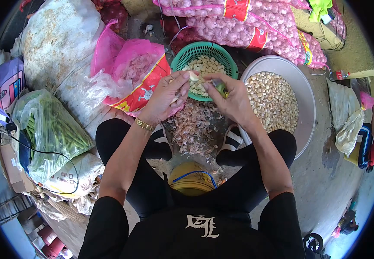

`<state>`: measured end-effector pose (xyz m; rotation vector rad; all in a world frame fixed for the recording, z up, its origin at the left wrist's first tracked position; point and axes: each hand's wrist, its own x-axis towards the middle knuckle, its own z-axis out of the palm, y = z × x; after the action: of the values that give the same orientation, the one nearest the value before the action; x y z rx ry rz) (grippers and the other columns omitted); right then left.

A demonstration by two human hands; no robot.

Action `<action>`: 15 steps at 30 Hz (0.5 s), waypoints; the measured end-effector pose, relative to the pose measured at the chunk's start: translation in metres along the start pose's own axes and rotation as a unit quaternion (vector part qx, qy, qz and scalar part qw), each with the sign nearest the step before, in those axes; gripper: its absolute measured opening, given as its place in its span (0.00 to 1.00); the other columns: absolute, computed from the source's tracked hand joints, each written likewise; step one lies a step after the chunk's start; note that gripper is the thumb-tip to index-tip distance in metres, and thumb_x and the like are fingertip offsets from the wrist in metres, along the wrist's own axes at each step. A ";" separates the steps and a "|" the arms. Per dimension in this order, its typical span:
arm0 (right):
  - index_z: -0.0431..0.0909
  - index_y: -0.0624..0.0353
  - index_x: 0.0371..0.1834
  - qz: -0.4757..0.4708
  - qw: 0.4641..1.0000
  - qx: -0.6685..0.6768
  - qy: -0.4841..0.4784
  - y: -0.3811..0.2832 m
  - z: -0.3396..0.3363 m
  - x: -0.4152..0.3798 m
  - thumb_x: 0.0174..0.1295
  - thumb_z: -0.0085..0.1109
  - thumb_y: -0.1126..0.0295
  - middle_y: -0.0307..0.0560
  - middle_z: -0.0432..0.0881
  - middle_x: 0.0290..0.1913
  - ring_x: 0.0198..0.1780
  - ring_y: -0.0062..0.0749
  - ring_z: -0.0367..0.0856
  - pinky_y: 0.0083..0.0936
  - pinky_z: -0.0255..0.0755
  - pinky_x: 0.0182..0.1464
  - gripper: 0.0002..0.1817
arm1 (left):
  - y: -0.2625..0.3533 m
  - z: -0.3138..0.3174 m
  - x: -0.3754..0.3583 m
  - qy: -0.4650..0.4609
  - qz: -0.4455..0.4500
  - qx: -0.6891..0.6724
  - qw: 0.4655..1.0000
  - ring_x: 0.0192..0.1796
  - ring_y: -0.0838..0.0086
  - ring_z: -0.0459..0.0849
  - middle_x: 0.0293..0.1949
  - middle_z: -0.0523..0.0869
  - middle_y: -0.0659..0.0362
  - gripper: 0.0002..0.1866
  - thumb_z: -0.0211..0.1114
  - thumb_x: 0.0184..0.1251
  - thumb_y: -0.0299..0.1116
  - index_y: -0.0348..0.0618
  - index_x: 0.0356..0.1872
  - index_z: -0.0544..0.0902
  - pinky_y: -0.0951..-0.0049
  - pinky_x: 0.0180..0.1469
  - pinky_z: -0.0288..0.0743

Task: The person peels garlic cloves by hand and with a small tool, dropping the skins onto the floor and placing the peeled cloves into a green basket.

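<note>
Between the thumb and fingertips of my left hand (166, 96) is a pale garlic clove (193, 76), and more cloves seem to lie in its curled fingers. My right hand (233, 96) is closed around a small knife (222, 89) with a green and yellow handle, mostly covered by the fingers. Just beyond both hands stands a green plastic colander (229, 60) with peeled cloves (206, 64) in it. To the right, a large grey basin (306, 97) holds many unpeeled cloves (273, 101). Loose garlic skins (194, 127) cover the floor under my hands.
A pink mesh bag (109, 47) with garlic skins lies at the left, beside a big white sack (61, 34). Full garlic sacks (256, 26) are stacked at the back. Green beans fill a clear plastic bag (53, 129). A yellow bucket (191, 181) sits between my legs.
</note>
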<state>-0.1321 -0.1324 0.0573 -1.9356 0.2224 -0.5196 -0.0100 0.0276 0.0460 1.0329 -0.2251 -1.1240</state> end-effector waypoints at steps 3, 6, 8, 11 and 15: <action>0.84 0.65 0.45 0.031 0.999 0.021 -0.022 0.003 0.001 0.002 0.66 0.65 0.67 0.39 0.87 0.31 0.34 0.15 0.78 0.19 0.74 0.37 0.12 | -0.009 0.002 0.003 0.007 0.006 0.014 1.000 0.17 0.89 0.64 0.22 0.71 0.71 0.17 0.57 0.78 0.42 0.40 0.54 0.81 0.87 0.16 0.55; 0.85 0.67 0.38 0.075 0.997 0.027 0.008 -0.006 0.004 0.005 0.63 0.67 0.68 0.47 0.82 0.23 0.25 0.16 0.72 0.24 0.70 0.30 0.11 | -0.012 0.008 0.005 0.022 0.034 0.024 0.999 0.17 0.89 0.64 0.22 0.72 0.71 0.17 0.57 0.77 0.42 0.40 0.53 0.81 0.87 0.15 0.55; 0.85 0.68 0.38 0.092 0.995 0.022 -0.001 -0.011 0.003 0.007 0.63 0.67 0.69 0.47 0.81 0.22 0.25 0.16 0.70 0.24 0.69 0.29 0.11 | -0.011 0.013 0.004 0.032 0.033 0.020 0.999 0.17 0.89 0.65 0.22 0.72 0.71 0.16 0.58 0.77 0.42 0.40 0.52 0.81 0.86 0.15 0.55; 0.84 0.68 0.38 0.073 0.997 0.020 -0.012 -0.001 0.007 0.009 0.61 0.66 0.70 0.50 0.79 0.20 0.23 0.19 0.71 0.25 0.69 0.28 0.10 | -0.013 0.017 0.005 0.049 0.045 0.016 0.998 0.17 0.89 0.65 0.22 0.72 0.70 0.16 0.58 0.77 0.42 0.39 0.50 0.82 0.86 0.15 0.55; 0.84 0.67 0.36 0.007 0.999 -0.024 -0.023 0.006 0.010 0.010 0.55 0.67 0.71 0.58 0.80 0.22 0.22 0.37 0.81 0.32 0.73 0.30 0.10 | -0.016 0.018 0.005 0.073 0.073 0.033 0.994 0.18 0.89 0.66 0.23 0.73 0.69 0.14 0.57 0.77 0.42 0.40 0.44 0.81 0.86 0.15 0.55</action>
<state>-0.1180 -0.1304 0.0508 -1.9890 0.2213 -0.4633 -0.0293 0.0126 0.0422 1.1346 -0.2192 -0.9096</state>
